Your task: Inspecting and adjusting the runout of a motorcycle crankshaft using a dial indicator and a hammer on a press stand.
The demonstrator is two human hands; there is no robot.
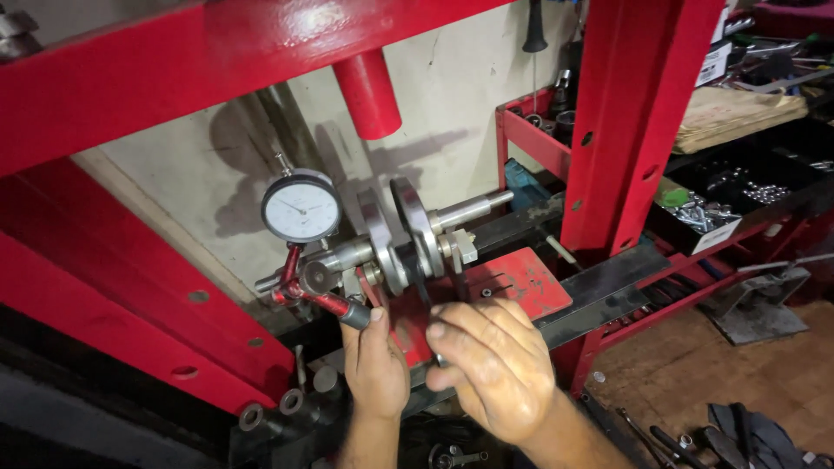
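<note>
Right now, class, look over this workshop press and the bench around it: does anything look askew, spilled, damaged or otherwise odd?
Nothing looks broken or spilled. The crankshaft sits level on its stand under the round dial gauge, with the left hand and right hand just below it. Only loose tools lie scattered on the floor at lower right.

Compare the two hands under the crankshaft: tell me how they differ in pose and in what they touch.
The left hand reaches up, its thumb against the dark knob of the red gauge stand arm; the right hand touches no gauge part. The left hand shows its narrow thumb side; the right hand shows its broad back, fingers curled leftward. Both are bare and sit below the crankshaft.
</note>
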